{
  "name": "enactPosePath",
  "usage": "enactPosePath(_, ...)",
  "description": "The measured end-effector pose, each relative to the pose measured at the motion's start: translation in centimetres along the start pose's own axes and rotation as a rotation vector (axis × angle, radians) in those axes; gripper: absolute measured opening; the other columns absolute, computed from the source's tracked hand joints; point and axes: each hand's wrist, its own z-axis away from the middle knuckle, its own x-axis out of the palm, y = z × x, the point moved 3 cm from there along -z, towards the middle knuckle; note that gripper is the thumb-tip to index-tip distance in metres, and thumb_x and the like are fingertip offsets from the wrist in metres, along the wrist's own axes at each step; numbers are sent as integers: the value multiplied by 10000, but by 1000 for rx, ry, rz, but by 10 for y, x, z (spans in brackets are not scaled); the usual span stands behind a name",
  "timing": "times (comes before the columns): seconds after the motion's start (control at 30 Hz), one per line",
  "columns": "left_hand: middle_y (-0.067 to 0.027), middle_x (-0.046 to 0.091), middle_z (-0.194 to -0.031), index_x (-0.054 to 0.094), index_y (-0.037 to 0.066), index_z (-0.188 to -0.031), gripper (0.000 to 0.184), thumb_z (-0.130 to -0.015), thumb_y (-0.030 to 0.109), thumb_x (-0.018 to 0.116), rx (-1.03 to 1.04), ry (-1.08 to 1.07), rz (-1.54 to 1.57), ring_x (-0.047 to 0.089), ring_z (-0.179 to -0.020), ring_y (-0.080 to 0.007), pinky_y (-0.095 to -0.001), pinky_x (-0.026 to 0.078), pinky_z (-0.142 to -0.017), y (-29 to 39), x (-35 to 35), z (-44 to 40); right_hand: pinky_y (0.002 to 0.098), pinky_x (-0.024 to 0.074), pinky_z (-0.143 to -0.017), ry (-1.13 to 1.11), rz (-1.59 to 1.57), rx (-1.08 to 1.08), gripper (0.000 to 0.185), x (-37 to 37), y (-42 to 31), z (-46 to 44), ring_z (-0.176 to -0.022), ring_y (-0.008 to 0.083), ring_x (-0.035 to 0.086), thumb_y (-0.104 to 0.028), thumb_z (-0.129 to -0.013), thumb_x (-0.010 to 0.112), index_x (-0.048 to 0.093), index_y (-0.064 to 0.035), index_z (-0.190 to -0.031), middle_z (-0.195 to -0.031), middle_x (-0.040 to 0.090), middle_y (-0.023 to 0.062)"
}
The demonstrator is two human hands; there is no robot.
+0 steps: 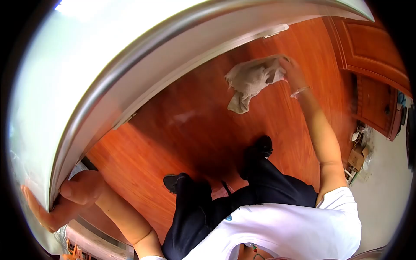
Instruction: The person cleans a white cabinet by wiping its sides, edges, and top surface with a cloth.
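A greyish-white cloth (251, 80) hangs crumpled from my right hand (293, 73), above the wooden floor. The fingers of that hand are closed on its upper right corner, and the rest droops to the left. My left hand (71, 199) grips the edge of a large white door (56, 99) with a silver trim, which looks like a refrigerator door. The thumb lies on the near side of the edge and the fingers reach round the outer face.
Reddish-brown wooden floor (173, 138) stretches under my feet. Wooden cabinets (372, 47) stand at the right. Beyond them a cardboard box (358, 157) and clutter lie near a pale surface. My dark shoes (263, 146) are spread apart on the floor.
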Motion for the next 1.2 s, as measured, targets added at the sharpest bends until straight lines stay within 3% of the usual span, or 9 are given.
enactPosePath(0.23, -38, 424, -924, 618, 66, -1017, 603, -944, 597, 343, -89, 72, -2, 372, -830, -148, -301, 262, -763, -5, 0, 6, 322, 518, -667, 155, -422, -294, 275, 29, -3, -43, -805, 160, 631, -249, -896, 599, 604, -43, -1079, -917, 640, 54)
enactPosePath(0.33, -39, 418, -924, 624, 61, -1007, 622, -934, 616, 352, -112, 79, 7, 374, -835, -148, -302, 263, -769, -3, 0, 4, 355, 503, -740, 381, 470, -680, 306, 47, -14, -45, -868, 259, 636, -233, -904, 525, 573, -65, -1156, -960, 644, 140)
enactPosePath(0.43, -42, 415, -927, 626, 56, -1001, 637, -925, 628, 358, -146, 103, 17, 377, -847, -152, -300, 266, -784, -2, 1, 4, 444, 480, -715, 367, 835, -565, 339, 76, -11, -26, -812, 357, 611, -240, -905, 499, 524, -92, -1210, -905, 623, 201)
enactPosePath(0.57, -48, 412, -927, 628, 53, -997, 611, -926, 606, 379, -156, 122, 52, 381, -858, -160, -306, 272, -808, -5, 1, 5, 492, 468, -659, 350, 742, -200, 295, 86, 77, -84, -772, 375, 603, -190, -917, 460, 511, -112, -1197, -854, 621, 182)
enactPosePath(0.63, -51, 411, -930, 630, 55, -997, 557, -924, 558, 403, -162, 109, 90, 385, -864, -165, -313, 277, -812, -6, 1, 5, 494, 466, -625, 113, 1073, -932, 306, 75, -9, -1, -727, 344, 611, -171, -926, 438, 486, -142, -1226, -808, 626, 139)
enactPosePath(0.77, -57, 421, -938, 632, 59, -1005, 421, -892, 416, 437, -178, 102, 115, 391, -878, -170, -325, 286, -812, -8, -2, 6, 458, 483, -605, 370, 1057, -592, 312, 44, -34, -33, -735, 319, 636, -252, -919, 482, 544, -189, -1219, -797, 666, 96)
enactPosePath(0.9, -67, 420, -944, 630, 63, -1007, 367, -841, 326, 435, -193, 110, 142, 395, -874, -168, -323, 290, -809, -4, -1, 3, 453, 487, -605, 151, 1131, -807, 341, 66, -19, -9, -700, 332, 639, -280, -905, 501, 551, -255, -1241, -763, 664, 121)
enactPosePath(1.07, -71, 415, -947, 628, 62, -1006, 383, -849, 355, 438, -179, 74, 110, 396, -863, -158, -317, 293, -800, -6, -4, 5, 464, 467, -481, 326, 1131, -694, 283, 34, -25, -39, -584, 332, 628, -314, -903, 477, 540, -338, -1178, -673, 649, 102)
enactPosePath(1.2, -61, 435, -945, 624, 69, -1017, 412, -880, 405, 428, -153, 103, 112, 394, -863, -159, -315, 293, -792, -4, 0, 3, 433, 500, -568, 233, 1240, -819, 385, 67, -11, -15, -597, 307, 626, -289, -905, 525, 525, -318, -1289, -650, 624, 100)
